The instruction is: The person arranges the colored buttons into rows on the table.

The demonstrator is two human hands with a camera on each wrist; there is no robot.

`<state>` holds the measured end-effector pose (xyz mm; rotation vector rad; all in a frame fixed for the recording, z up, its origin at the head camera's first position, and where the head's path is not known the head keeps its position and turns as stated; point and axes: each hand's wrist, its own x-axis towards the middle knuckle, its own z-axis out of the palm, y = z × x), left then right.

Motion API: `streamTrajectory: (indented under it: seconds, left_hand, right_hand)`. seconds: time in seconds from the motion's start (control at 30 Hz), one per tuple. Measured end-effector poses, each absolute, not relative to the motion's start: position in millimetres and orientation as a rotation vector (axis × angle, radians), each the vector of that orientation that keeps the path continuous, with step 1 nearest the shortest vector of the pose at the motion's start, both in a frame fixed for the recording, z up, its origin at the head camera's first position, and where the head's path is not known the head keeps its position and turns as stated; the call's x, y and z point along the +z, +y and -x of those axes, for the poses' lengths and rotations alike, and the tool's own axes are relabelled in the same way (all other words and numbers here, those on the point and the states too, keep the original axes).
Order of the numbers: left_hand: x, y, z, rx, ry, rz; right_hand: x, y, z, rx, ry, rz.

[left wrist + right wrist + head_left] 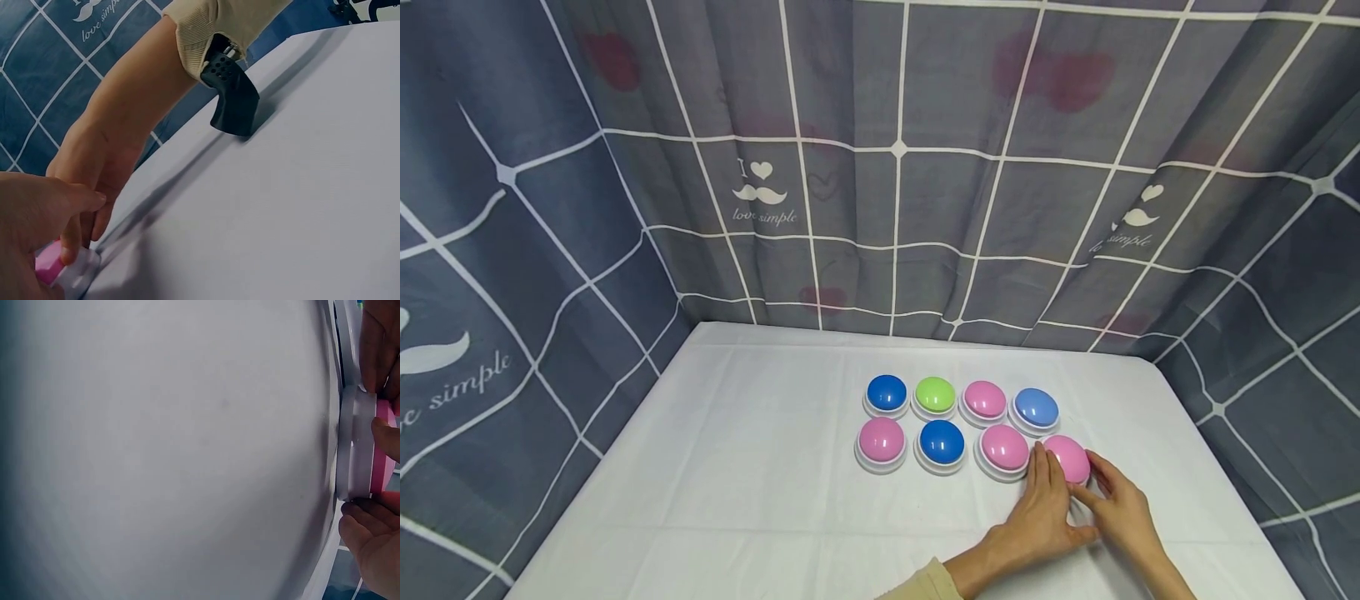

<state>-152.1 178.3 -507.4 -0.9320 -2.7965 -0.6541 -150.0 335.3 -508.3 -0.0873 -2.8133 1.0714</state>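
A pink dome push button (1067, 457) on a white round base stands at the right end of the front row. My right hand (1123, 510) holds it from the right, thumb at the near side and fingers round the far side. Along its left side lie the straight fingers of my left hand (1039, 515), between it and a second pink button (1005, 447). In the right wrist view the held button's white base (357, 444) shows side-on, with fingers at both ends. The left wrist view shows only part of the button, behind the hands.
Further left in the front row are a dark blue button (942, 442) and a pink one (882, 440). Behind stand dark blue (887, 392), green (935, 395), pink (985, 400) and light blue (1037, 407) buttons. A white-covered table (737, 467) carries them; checked curtains (850, 192) surround it.
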Motion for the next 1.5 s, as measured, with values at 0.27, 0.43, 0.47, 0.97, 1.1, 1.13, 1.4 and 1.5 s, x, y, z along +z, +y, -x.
streamTrajectory:
  seconds: [0.27, 0.43, 0.47, 0.97, 1.1, 1.13, 1.4, 1.5]
  left_hand:
    - [-514.2, 182.1, 150.2, -0.734, -2.769, 0.905]
    - [-513.3, 182.6, 149.3, -0.830, -2.742, 0.870]
    - [-513.2, 182.6, 149.0, -0.855, -2.735, 0.863]
    - [-503.6, 176.5, 150.8, -0.938, -2.773, 0.899]
    - [-500.3, 174.4, 150.3, -0.923, -2.805, 0.913]
    - [-499.4, 174.2, 150.2, -0.912, -2.813, 0.917]
    - [-484.9, 155.0, 157.2, -0.886, -2.859, 0.937]
    - [-472.6, 135.0, 168.0, -0.936, -2.832, 0.902]
  right_hand:
    - [-507.9, 336.3, 150.1, 1.099, -2.797, 0.075]
    - [-508.7, 337.0, 152.6, 1.117, -2.786, 0.074]
    - [-509.0, 337.3, 152.8, 1.122, -2.783, 0.072]
    - [-508.2, 338.0, 160.8, 1.069, -2.871, 0.049]
    - [-509.2, 338.7, 161.4, 1.068, -2.892, 0.063]
    - [-509.0, 338.9, 161.1, 1.071, -2.897, 0.068]
    - [-505.1, 334.6, 158.4, 1.066, -2.823, 0.053]
    - [-501.3, 329.2, 156.6, 1.075, -2.721, 0.037]
